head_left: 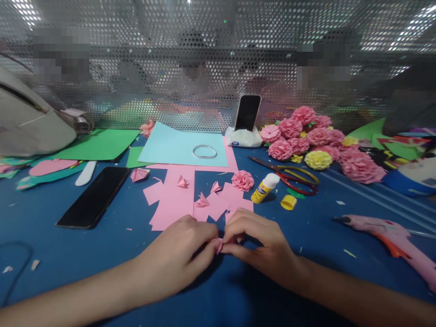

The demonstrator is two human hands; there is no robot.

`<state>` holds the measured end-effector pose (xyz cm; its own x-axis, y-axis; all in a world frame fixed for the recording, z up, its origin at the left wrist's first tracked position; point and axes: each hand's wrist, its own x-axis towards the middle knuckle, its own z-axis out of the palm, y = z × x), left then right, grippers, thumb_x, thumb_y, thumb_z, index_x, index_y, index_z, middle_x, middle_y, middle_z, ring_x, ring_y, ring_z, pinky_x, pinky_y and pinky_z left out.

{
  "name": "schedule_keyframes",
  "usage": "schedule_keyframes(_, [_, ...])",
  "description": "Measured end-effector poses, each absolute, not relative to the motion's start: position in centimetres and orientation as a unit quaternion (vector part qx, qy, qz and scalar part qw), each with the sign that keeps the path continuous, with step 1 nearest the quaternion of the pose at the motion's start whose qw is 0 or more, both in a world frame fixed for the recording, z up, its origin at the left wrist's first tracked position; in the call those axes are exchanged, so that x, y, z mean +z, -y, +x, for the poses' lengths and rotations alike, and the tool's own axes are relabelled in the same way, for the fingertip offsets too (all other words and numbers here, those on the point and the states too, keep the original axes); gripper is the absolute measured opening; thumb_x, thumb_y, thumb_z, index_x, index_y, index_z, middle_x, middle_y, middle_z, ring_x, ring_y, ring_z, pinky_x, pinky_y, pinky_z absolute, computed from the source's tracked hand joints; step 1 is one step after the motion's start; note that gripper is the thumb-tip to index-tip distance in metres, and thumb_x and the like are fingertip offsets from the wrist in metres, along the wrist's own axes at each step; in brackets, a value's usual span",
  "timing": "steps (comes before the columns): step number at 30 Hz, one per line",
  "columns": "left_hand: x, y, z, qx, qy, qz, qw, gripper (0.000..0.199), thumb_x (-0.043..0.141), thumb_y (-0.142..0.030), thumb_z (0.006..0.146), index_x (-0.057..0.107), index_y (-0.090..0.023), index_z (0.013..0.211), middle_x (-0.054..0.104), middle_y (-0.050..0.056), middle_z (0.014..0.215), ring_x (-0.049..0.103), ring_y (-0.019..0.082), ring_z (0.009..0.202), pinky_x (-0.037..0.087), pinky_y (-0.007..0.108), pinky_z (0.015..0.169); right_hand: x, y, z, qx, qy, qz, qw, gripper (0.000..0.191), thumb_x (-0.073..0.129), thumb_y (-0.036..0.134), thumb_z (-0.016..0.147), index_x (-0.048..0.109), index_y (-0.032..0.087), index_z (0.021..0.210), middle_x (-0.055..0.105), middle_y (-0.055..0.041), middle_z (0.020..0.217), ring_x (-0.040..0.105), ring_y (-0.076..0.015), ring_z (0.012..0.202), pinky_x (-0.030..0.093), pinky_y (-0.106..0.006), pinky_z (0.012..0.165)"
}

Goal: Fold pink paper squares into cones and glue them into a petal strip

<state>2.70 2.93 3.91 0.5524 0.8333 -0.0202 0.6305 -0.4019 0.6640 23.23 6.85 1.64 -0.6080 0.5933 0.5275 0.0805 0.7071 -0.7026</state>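
Note:
Both of my hands meet at the front middle of the table around a small pink paper piece (219, 245), mostly hidden by the fingers. My left hand (182, 254) pinches it from the left, and my right hand (260, 243) pinches it from the right. Just beyond them lie pink paper sheets (177, 200) with folded pink pieces (202, 200) on top. A finished-looking pink paper flower (243, 180) sits behind my right hand. Beside it an uncapped glue stick (265, 188) leans, its yellow cap (289, 202) lying to the right.
Scissors (293, 177) and a pink glue gun (384, 231) lie on the right, below a heap of paper flowers (306, 136). A black phone (93, 196) lies left; another phone (248, 112) stands at the back. Light blue paper (170, 145) holds a silver ring (205, 151). A perforated metal panel (153, 91) closes off the back.

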Motion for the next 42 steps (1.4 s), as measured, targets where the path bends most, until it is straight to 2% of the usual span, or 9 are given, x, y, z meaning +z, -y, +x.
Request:
schedule_keyframes(5, [3.9,-2.7,2.7,0.169,-0.438,0.83,0.301,0.028,0.035,-0.024,0.103,0.054,-0.019,0.083,0.063,0.002,0.08,0.057,0.019,0.077,0.039,0.031,0.074,1.3,-6.9,23.4,0.325,0.835,-0.205,0.395,0.013,0.07,0.025,0.091,0.063,0.018,0.083,0.061,-0.0016,0.077,0.056,-0.0128,0.069,0.048,-0.024,0.064])
schedule_keyframes(11, [4.1,-2.6,2.6,0.16,-0.41,0.857,0.268,0.028,0.029,-0.02,0.103,0.053,-0.018,0.089,0.062,0.003,0.084,0.056,0.02,0.077,0.038,0.033,0.074,1.1,-6.8,23.4,0.325,0.839,-0.209,0.384,0.011,0.073,0.02,0.088,0.063,0.018,0.086,0.06,-0.0005,0.079,0.056,-0.0115,0.07,0.047,-0.022,0.064])
schedule_keyframes(18, [4.4,-2.5,2.4,0.139,-0.396,0.877,0.233,0.009,0.042,-0.014,0.092,0.05,-0.018,0.092,0.06,0.004,0.087,0.053,0.021,0.077,0.038,0.034,0.073,1.3,-6.9,23.5,0.333,0.834,-0.214,0.384,0.008,0.073,0.018,0.088,0.065,0.018,0.088,0.062,-0.0017,0.083,0.057,-0.0121,0.072,0.047,-0.023,0.065])
schedule_keyframes(22, [4.7,-2.6,2.4,0.121,-0.385,0.892,0.204,0.008,0.043,-0.02,0.096,0.049,-0.018,0.091,0.058,0.003,0.086,0.051,0.021,0.077,0.036,0.035,0.072,1.3,-6.9,23.5,0.332,0.834,-0.215,0.383,0.009,0.074,0.017,0.087,0.066,0.017,0.088,0.062,-0.0012,0.083,0.058,-0.0117,0.074,0.047,-0.023,0.067])
schedule_keyframes(27, [4.4,-3.1,2.2,0.131,-0.359,0.905,0.186,0.021,0.034,-0.022,0.103,0.047,-0.019,0.087,0.056,0.002,0.082,0.048,0.02,0.073,0.035,0.034,0.07,1.3,-6.9,23.4,0.337,0.826,-0.233,0.387,0.012,0.075,0.017,0.086,0.063,0.019,0.088,0.06,0.0007,0.083,0.055,-0.0103,0.07,0.045,-0.021,0.064])
schedule_keyframes(37, [3.3,-3.3,2.0,0.24,-0.368,0.85,0.291,0.016,0.035,-0.021,0.106,0.048,-0.021,0.096,0.057,-0.001,0.09,0.05,0.017,0.084,0.038,0.028,0.08,1.4,-6.8,23.4,0.342,0.811,-0.258,0.399,0.017,0.076,0.015,0.084,0.061,0.02,0.091,0.057,0.0016,0.086,0.051,-0.0099,0.07,0.044,-0.021,0.062])
schedule_keyframes(42, [2.7,-3.5,1.9,0.225,-0.345,0.885,0.216,0.015,0.034,-0.017,0.105,0.047,-0.02,0.099,0.057,0.001,0.091,0.047,0.018,0.08,0.036,0.03,0.078,1.5,-6.8,23.4,0.33,0.803,-0.261,0.423,0.016,0.075,0.013,0.084,0.061,0.02,0.087,0.057,0.0022,0.083,0.05,-0.0094,0.066,0.043,-0.021,0.059])
